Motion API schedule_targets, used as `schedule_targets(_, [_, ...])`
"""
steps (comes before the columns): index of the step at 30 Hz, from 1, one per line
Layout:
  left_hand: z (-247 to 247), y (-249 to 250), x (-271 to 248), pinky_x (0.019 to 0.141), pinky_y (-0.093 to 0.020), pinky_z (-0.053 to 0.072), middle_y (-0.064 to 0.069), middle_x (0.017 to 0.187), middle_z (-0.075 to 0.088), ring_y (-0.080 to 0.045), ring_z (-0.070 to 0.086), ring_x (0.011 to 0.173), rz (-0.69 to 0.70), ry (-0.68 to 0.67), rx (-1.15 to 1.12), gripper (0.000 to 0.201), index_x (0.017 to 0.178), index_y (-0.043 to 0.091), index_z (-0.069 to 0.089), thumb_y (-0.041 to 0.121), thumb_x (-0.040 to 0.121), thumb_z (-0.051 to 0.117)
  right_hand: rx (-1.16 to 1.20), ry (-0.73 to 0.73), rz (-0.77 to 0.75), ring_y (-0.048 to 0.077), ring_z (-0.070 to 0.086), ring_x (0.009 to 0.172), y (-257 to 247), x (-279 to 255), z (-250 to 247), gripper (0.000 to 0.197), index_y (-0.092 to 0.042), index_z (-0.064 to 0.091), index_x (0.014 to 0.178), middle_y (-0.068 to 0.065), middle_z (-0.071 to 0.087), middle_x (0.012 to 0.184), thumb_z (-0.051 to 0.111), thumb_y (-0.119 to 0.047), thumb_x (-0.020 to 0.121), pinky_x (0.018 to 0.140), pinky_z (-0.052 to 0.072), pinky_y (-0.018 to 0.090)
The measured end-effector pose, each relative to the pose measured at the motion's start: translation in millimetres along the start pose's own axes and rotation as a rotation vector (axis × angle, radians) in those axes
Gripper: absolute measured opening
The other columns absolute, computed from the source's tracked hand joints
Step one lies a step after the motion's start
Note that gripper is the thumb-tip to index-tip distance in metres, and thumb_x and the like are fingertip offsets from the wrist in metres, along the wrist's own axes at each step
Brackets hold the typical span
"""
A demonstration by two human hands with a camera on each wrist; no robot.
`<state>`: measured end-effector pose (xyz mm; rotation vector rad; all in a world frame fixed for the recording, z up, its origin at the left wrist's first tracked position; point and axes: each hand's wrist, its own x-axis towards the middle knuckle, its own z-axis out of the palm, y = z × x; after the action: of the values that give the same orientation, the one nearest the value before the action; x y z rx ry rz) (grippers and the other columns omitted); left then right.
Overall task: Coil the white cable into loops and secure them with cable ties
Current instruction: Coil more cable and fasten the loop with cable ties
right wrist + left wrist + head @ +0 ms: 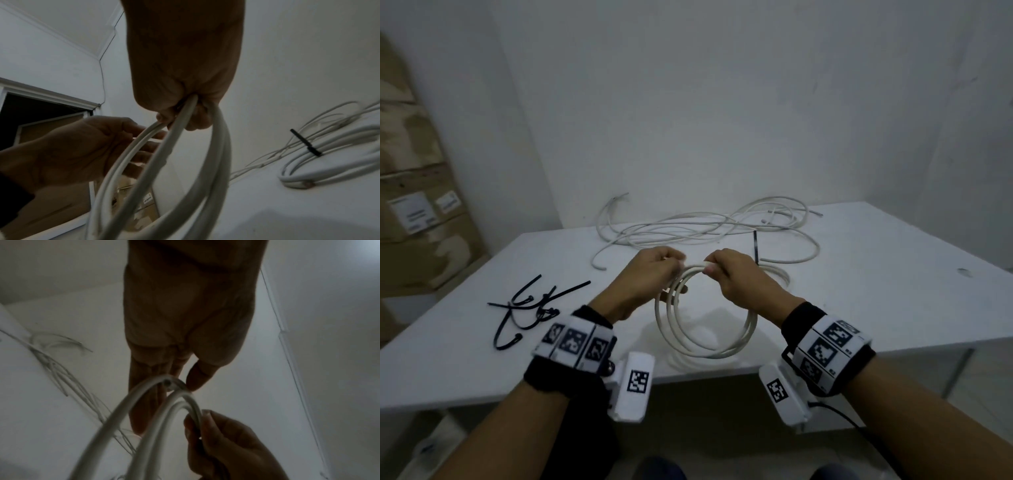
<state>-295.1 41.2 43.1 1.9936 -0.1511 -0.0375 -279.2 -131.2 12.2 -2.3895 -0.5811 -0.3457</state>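
A coil of white cable [705, 346] hangs in several loops just above the white table [859, 291], held at its top by both hands. My left hand [677, 266] pinches the strands on the coil's left, and the cable's cut end [168, 383] shows at its fingers. My right hand [709, 270] is a fist around the loops [205, 146] on the right. Several black cable ties [530, 308] lie loose on the table to the left of my left wrist.
Loose white cables [705, 226] sprawl across the back of the table. Behind my right hand lies another coil [329, 165] bound by a black tie [306, 144]. Cardboard boxes [414, 205] stand at the left. The table's front edge [722, 371] runs under the hanging coil.
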Motion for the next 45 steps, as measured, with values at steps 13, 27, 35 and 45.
schedule_targets(13, [-75,-44,-18,0.053,-0.026,0.033,-0.003,0.066,0.042,-0.012,0.036,0.055,-0.093,0.042,0.076,0.028,0.087,0.011,0.062,0.019,0.102,0.039,0.27,-0.088,-0.098,0.017,0.054,0.074,-56,44,81,0.017,-0.007,0.06,0.099,0.008,0.056,0.09,0.048,-0.019,0.097,0.056,0.043,0.01])
schedule_targets(27, [-176,-75,-40,0.043,-0.023,0.024,-0.007,0.062,0.048,-0.011,0.033,0.046,-0.172,0.281,0.114,0.013,0.084,0.011,0.046,0.011,0.097,0.05,0.359,-0.447,0.057,0.015,0.06,0.062,-82,117,138,0.021,-0.012,0.064,0.107,0.004,0.06,0.079,0.049,-0.02,0.096,0.051,0.048,0.022])
schedule_targets(35, [-216,-90,-46,0.04,-0.021,0.023,-0.003,0.056,0.045,-0.008,0.031,0.042,-0.237,0.356,0.077,0.011,0.086,0.008,0.048,0.01,0.096,0.051,0.071,-0.67,-0.038,0.016,0.059,0.059,-102,173,201,0.024,-0.013,0.063,0.112,0.007,0.06,0.086,0.049,-0.01,0.093,0.043,0.046,0.019])
schedule_targets(45, [-229,-102,-32,0.042,-0.023,0.022,-0.003,0.055,0.044,-0.01,0.029,0.043,-0.257,0.353,0.037,0.015,0.081,0.009,0.047,0.009,0.096,0.052,-0.452,-0.641,-0.126,0.026,0.055,0.11,-108,220,237,0.035,-0.012,0.054,0.125,0.009,0.055,0.128,0.048,-0.014,0.091,0.086,0.046,0.033])
